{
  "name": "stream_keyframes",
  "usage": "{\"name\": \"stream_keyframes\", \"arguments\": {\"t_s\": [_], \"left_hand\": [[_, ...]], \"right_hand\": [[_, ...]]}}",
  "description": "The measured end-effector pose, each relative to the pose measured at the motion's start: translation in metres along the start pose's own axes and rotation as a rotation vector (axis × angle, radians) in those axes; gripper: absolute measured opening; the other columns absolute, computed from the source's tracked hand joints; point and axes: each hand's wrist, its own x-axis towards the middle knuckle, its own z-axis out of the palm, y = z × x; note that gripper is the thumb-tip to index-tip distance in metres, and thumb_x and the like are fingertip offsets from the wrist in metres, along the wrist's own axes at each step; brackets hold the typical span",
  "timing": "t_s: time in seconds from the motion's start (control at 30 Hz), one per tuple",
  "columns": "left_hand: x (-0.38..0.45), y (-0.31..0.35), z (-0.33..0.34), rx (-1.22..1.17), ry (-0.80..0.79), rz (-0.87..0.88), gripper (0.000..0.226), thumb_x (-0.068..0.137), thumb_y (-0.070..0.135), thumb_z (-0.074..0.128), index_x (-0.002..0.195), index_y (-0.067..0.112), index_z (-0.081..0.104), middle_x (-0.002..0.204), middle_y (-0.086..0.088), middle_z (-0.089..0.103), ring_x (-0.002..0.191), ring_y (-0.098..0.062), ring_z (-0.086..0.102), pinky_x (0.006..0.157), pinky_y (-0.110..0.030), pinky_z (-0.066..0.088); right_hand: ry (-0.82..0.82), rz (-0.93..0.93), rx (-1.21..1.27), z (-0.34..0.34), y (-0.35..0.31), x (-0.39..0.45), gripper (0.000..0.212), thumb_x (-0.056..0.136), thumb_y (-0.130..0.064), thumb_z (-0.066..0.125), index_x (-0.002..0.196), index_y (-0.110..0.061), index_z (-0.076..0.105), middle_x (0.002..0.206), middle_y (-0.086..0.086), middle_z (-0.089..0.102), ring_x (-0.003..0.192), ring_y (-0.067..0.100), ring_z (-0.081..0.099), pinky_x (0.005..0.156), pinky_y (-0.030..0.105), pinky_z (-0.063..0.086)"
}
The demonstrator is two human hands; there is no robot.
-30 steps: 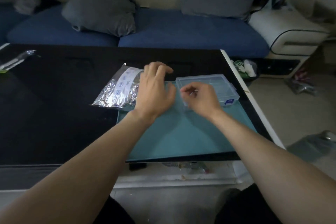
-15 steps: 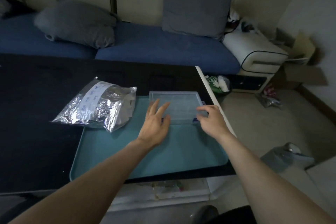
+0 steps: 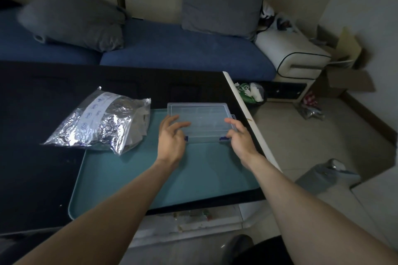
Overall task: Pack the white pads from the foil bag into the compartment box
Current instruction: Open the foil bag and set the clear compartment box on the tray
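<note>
Left hand (image 3: pixel 172 137) and right hand (image 3: pixel 239 135) gripped the near corners of the closed clear compartment box (image 3: pixel 200 121) on a teal mat (image 3: pixel 193 170); the foil bag (image 3: pixel 101 122) lay just left.

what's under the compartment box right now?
The compartment box sits lid closed on the teal mat, its far edge over the black table. The left hand and right hand hold its near corners. Its contents are too blurred to tell.
</note>
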Motion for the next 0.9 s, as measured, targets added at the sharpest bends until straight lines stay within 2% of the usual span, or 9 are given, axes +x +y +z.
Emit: {"name": "stream_keyframes", "arguments": {"t_s": [0.1,0.23,0.33,0.43,0.5,0.6,0.7,0.8,0.9], "left_hand": [[0.006,-0.001,-0.005,-0.007,-0.005,0.005,0.048,0.087,-0.014,0.036,0.099,0.013,0.075,0.137,-0.006,0.047,0.140,-0.024,0.034,0.120,-0.040,0.024],[0.013,0.001,-0.011,0.007,-0.043,-0.005,0.055,0.085,-0.016,0.033,0.105,0.014,0.074,0.133,-0.002,0.045,0.131,-0.021,0.042,0.114,-0.042,0.034],[0.007,0.013,-0.015,-0.046,-0.068,-0.074,0.058,0.083,-0.020,0.035,0.118,0.013,0.069,0.150,-0.002,0.031,0.110,0.014,0.046,0.088,-0.007,0.045],[0.000,0.017,-0.014,-0.098,-0.111,-0.140,0.063,0.080,-0.020,0.046,0.132,0.012,0.062,0.161,0.011,0.012,0.103,0.028,0.044,0.065,0.004,0.038],[-0.001,0.018,-0.013,-0.156,-0.082,-0.157,0.067,0.079,-0.017,0.050,0.139,0.013,0.056,0.162,0.013,0.011,0.113,0.028,0.042,0.074,-0.003,0.043],[0.003,0.016,-0.016,-0.196,-0.074,-0.228,0.070,0.085,-0.001,0.054,0.148,0.028,0.043,0.165,0.005,0.008,0.148,-0.009,0.022,0.107,-0.024,0.033],[0.002,0.006,-0.020,-0.074,-0.174,-0.186,0.075,0.088,0.011,0.062,0.152,0.036,0.033,0.166,0.001,0.006,0.150,-0.013,0.017,0.104,-0.015,0.028],[0.004,-0.005,-0.028,-0.042,-0.258,-0.102,0.087,0.084,0.026,0.074,0.154,0.043,0.025,0.165,-0.005,0.013,0.152,-0.016,0.016,0.122,-0.036,0.024],[0.005,-0.003,-0.039,-0.050,-0.315,-0.115,0.096,0.084,0.017,0.078,0.155,0.042,0.018,0.164,-0.001,0.021,0.149,-0.017,0.024,0.119,-0.039,0.031]], "right_hand": [[-0.020,-0.005,-0.009,0.000,-0.002,-0.002,0.052,0.083,-0.008,0.050,0.118,-0.046,0.057,0.134,-0.002,0.041,0.136,0.028,0.035,0.112,0.047,0.035],[-0.065,0.006,-0.104,-0.003,-0.002,-0.004,0.077,0.080,0.010,0.055,0.142,-0.036,0.046,0.148,0.001,0.033,0.136,0.026,0.026,0.093,0.031,0.031],[-0.058,0.016,-0.094,0.000,-0.004,-0.003,0.072,0.079,0.001,0.062,0.136,-0.041,0.049,0.145,0.002,0.037,0.135,0.027,0.032,0.104,0.037,0.034],[-0.046,0.031,-0.084,0.005,-0.004,0.000,0.065,0.066,-0.014,0.069,0.113,-0.057,0.057,0.139,-0.001,0.047,0.131,0.029,0.044,0.110,0.048,0.041],[-0.041,0.032,-0.041,0.004,-0.003,0.003,0.062,0.060,-0.017,0.070,0.104,-0.060,0.060,0.136,0.000,0.053,0.126,0.029,0.052,0.106,0.047,0.046],[-0.052,0.026,0.000,-0.001,-0.007,0.001,0.068,0.069,-0.004,0.071,0.122,-0.045,0.061,0.139,0.002,0.052,0.127,0.025,0.051,0.102,0.037,0.047],[-0.058,0.018,0.016,-0.006,-0.006,0.004,0.070,0.071,0.002,0.072,0.130,-0.034,0.062,0.140,-0.004,0.049,0.128,0.018,0.044,0.097,0.030,0.041],[-0.064,0.021,0.034,-0.009,-0.008,0.005,0.069,0.072,0.004,0.072,0.130,-0.032,0.063,0.134,-0.005,0.048,0.120,0.013,0.040,0.092,0.026,0.036],[-0.081,0.023,0.024,-0.011,-0.009,0.006,0.070,0.072,0.004,0.073,0.131,-0.032,0.063,0.130,-0.005,0.047,0.118,0.012,0.040,0.089,0.025,0.035]]}}
